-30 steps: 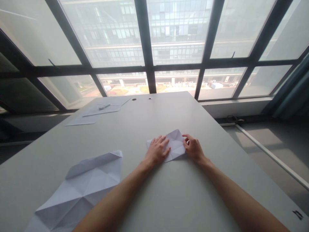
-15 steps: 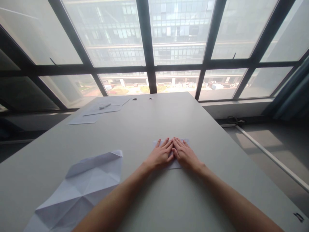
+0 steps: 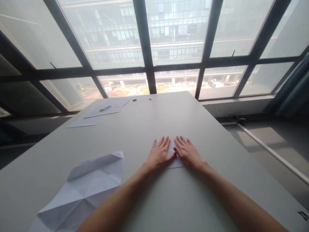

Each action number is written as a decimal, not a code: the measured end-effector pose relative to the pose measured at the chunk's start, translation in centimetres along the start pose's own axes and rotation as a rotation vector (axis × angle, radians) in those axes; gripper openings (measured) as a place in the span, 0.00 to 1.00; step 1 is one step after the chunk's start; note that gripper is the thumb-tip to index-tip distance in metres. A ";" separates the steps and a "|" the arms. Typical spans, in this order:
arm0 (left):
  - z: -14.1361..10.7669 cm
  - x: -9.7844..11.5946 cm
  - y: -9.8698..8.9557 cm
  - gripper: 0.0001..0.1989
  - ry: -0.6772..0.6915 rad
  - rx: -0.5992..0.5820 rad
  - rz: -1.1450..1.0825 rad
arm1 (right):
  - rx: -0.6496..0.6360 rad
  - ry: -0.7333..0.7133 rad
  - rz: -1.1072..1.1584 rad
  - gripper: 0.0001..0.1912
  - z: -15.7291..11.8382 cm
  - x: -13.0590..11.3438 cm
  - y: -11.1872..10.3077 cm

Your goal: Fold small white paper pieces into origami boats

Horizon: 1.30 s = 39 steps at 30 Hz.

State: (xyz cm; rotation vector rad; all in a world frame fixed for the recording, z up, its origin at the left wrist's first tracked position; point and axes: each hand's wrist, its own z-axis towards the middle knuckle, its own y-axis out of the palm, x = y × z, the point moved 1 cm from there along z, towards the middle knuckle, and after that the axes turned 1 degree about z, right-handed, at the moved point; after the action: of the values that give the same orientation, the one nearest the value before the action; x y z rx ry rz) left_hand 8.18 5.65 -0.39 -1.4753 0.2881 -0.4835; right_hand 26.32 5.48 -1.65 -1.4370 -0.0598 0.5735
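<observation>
A small piece of white paper lies flat on the table, mostly covered by my hands. My left hand rests on its left part, palm down with fingers stretched out. On the right part lies my right hand, also flat with its fingers extended. The two thumbs meet or nearly meet over the paper's middle, while the fingertips are a little apart. To the left of my left forearm is a larger creased white sheet, with fold lines across it and a raised far edge.
Several white sheets lie at the table's far left, with a small whitish pen-like object on top. Two dark-centred round holes sit near the far edge of the white table. Tall windows stand behind it.
My hands have slid apart: the left fingers moved slightly left and the right ones slightly right, opening a gap over the paper. The view has tilted a little.
</observation>
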 end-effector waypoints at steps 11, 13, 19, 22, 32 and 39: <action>0.1 -0.2 -0.1 0.34 -0.024 0.041 0.032 | -0.028 0.055 -0.044 0.31 0.0 0.8 -0.9; 0.0 0.0 -0.4 0.31 0.035 0.050 0.018 | -0.021 0.057 -0.035 0.31 0.0 0.8 -0.9; -0.2 0.2 -0.7 0.30 0.039 0.016 0.006 | -0.001 0.061 -0.011 0.30 0.1 0.9 -0.9; -0.1 0.1 -0.5 0.31 0.035 -0.015 -0.009 | -0.001 0.065 -0.005 0.30 0.1 0.9 -0.9; -0.2 -0.1 -0.4 0.31 0.032 -0.014 -0.025 | 0.010 0.059 0.014 0.29 0.1 0.9 -0.8; -0.1 -0.1 -0.4 0.30 0.028 -0.010 -0.017 | 0.005 0.059 0.016 0.30 0.2 1.0 -0.9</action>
State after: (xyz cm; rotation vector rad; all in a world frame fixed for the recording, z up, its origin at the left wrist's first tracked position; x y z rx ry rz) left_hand 8.03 5.62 -0.03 -1.4828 0.3014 -0.5175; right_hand 27.36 6.02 -1.10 -1.4499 -0.0006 0.5436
